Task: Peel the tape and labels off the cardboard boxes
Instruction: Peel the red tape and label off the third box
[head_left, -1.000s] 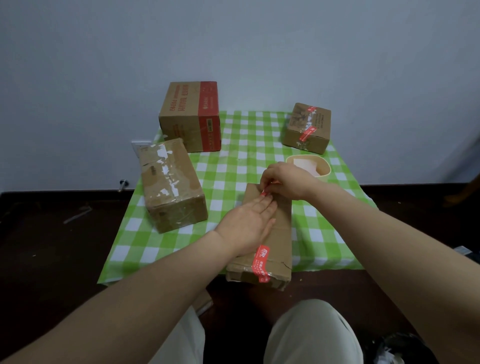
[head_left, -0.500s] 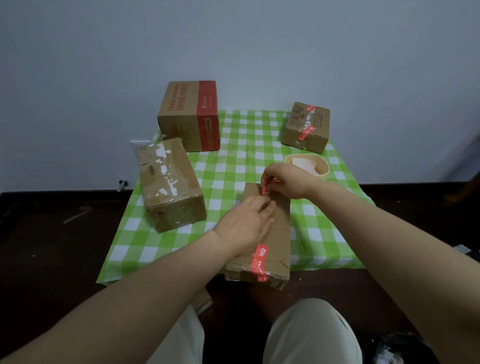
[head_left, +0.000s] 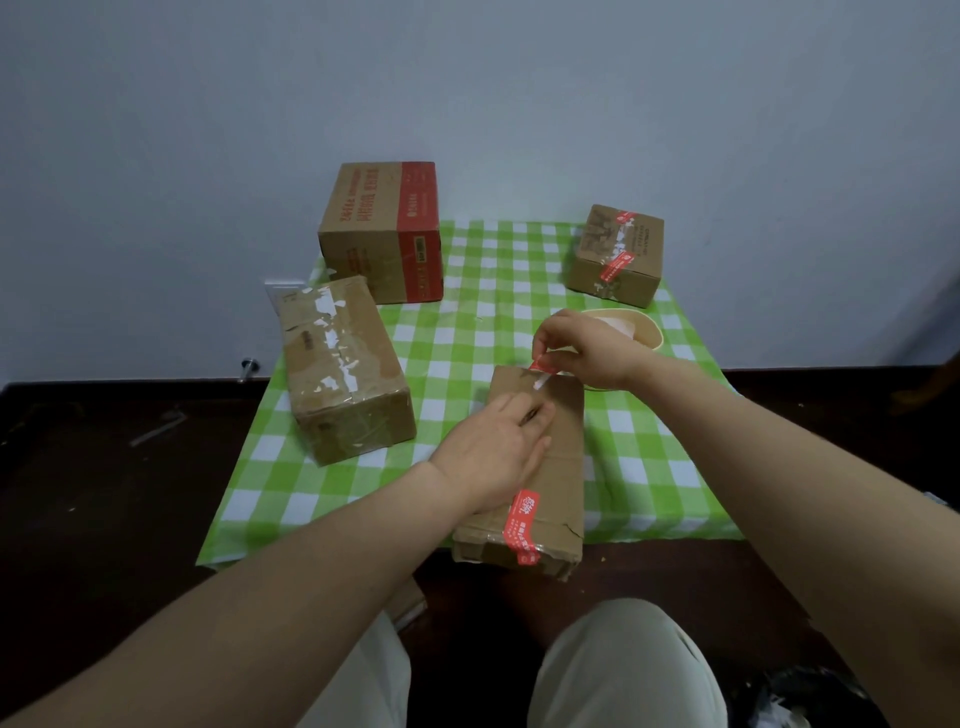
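A long flat cardboard box (head_left: 563, 457) lies lengthwise at the table's front edge, overhanging toward me. My left hand (head_left: 496, 449) presses flat on its top, fingers straight. My right hand (head_left: 587, 348) pinches a strip of red tape (head_left: 540, 370) at the box's far end and holds it lifted off the cardboard. Another piece of red tape (head_left: 524, 525) is stuck over the near end of the same box.
On the green checked tablecloth (head_left: 467, 332) stand three other boxes: one with white label scraps (head_left: 343, 369) at the left, a tall red-banded one (head_left: 384, 231) behind it, a small one with red tape (head_left: 618, 254) at the far right. A beige bowl (head_left: 652, 332) sits behind my right hand.
My right hand has risen and pulled the red tape strip up off the far end of the box. My left hand has stayed pressing on the box top.
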